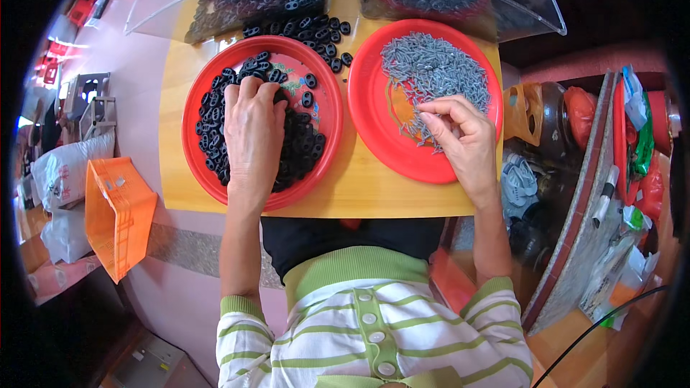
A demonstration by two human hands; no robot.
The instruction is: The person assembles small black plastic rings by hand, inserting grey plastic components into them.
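Here we are at the yellow table (359, 197), both my hands busy, one over each plate. My left hand (253, 129) is right down in the left red plate (188, 129), fingers curled, in among the black two-holed oval pieces (298, 154). The fingertips are hidden from view there, so I can't tell whether they have hold of one. The pieces crowd around the hand on both sides, heaped toward the left and the bottom, with a couple lying apart on the right over bare, patterned plastic.

Over to my right hand (463, 133), above the right red plate (370, 111): thumb and forefinger come in narrow, tips close together, other fingers folded in behind. Whether a screw sits between those tips, I can't tell; it's too small. The grey screws (435, 65) lie in a broad heap on the far side of that plate, with a thinner scatter running down under my fingers.

Beyond the plates, two clear bins stand side by side, the left bin (162, 11) and the right bin (528, 21), dark pieces showing in both. More loose black pieces (305, 29) spill over the tabletop in front of the left one. Off to my left, down below table height, there's an orange crate (118, 215) with a white sack (72, 169) beside it.
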